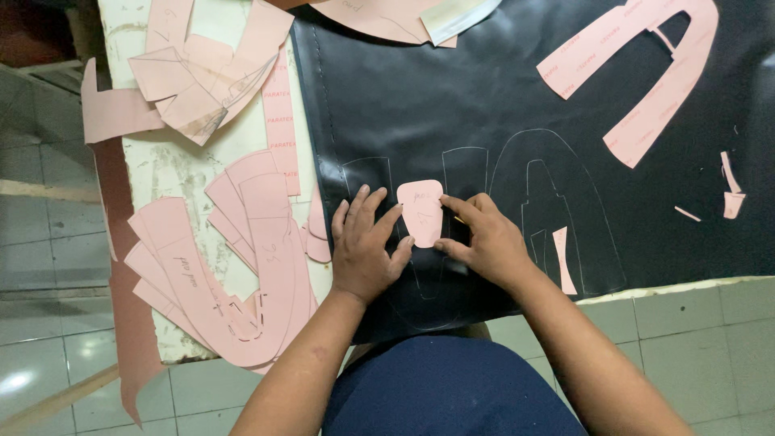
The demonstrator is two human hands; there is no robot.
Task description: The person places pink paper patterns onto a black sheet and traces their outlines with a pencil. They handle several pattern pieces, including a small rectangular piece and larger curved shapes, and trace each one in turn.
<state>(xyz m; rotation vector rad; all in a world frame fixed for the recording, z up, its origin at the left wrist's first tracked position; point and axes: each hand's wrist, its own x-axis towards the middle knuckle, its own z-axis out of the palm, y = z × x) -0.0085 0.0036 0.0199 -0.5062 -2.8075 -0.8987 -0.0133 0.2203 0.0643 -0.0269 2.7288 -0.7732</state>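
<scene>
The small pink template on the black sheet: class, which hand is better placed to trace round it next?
Probably the right hand: its fingertips sit at the small pink template's right edge, free to move. The left hand lies spread beside it, fingers pressing its left edge onto the black sheet, suited to steadying.

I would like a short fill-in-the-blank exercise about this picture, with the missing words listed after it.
1. Both hands, the left hand and the right hand, press a small ____ paper pattern piece flat.
2. The piece lies on a sheet of ____ leather.
3. A stack of long pink patterns lies to the ____ of the left hand.

Missing words: pink; black; left
</scene>
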